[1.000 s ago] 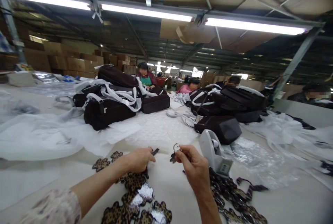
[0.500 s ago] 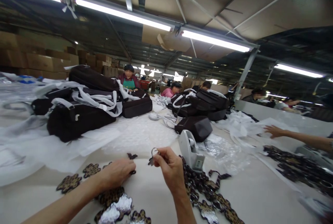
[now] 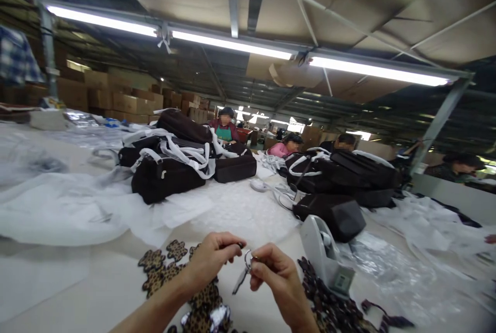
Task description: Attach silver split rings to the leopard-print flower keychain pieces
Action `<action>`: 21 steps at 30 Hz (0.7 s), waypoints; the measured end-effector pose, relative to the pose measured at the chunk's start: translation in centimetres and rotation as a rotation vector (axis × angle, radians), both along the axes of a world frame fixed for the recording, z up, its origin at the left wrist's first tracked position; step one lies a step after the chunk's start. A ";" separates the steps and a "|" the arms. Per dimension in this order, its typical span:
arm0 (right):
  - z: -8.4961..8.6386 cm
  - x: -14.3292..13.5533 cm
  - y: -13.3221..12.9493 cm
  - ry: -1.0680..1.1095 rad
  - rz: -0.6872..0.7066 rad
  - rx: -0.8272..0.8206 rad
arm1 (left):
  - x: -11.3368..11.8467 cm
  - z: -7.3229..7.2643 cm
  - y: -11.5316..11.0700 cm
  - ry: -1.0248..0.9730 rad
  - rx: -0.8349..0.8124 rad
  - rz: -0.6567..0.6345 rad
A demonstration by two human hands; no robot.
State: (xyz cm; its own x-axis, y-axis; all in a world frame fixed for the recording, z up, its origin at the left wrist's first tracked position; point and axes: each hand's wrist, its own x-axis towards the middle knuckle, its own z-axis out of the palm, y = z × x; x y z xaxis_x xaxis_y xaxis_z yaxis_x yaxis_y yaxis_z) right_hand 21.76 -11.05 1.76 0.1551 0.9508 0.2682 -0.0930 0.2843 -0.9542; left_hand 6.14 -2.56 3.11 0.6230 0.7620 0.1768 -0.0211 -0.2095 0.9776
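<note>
Left hand (image 3: 211,259) nearer ring (image 3: 245,257) | pinching dark piece (image 3: 241,244) | right hand (image 3: 278,273) pinching ring | device (image 3: 318,250) alongside

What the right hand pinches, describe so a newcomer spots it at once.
Start at the right heap of black fabric bags and come nearer to the pale grey plastic device. Left of it, the bare right hand pinches a thin silver-coloured ring with a narrow grey piece dangling. Its round open hoop sets it apart from scalloped leopard-print pieces nearby.
</note>
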 end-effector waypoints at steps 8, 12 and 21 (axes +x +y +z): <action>-0.6 -0.8 0.7 0.032 0.105 -0.062 | -0.5 0.1 -0.1 -0.042 0.156 -0.112; -0.4 -0.9 0.6 0.053 0.100 -0.073 | -1.1 0.2 0.1 -0.018 0.176 -0.133; 0.2 -1.3 1.0 0.129 0.062 -0.150 | -1.3 0.4 0.8 0.152 0.383 -0.225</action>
State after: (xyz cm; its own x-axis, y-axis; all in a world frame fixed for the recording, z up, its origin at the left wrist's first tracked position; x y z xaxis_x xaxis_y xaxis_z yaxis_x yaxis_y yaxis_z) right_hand 20.46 -10.09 1.92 0.1192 0.9873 0.1049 -0.2301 0.1303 -0.9644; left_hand 4.86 -1.75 3.47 0.8056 0.5030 0.3131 0.0299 -0.5622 0.8264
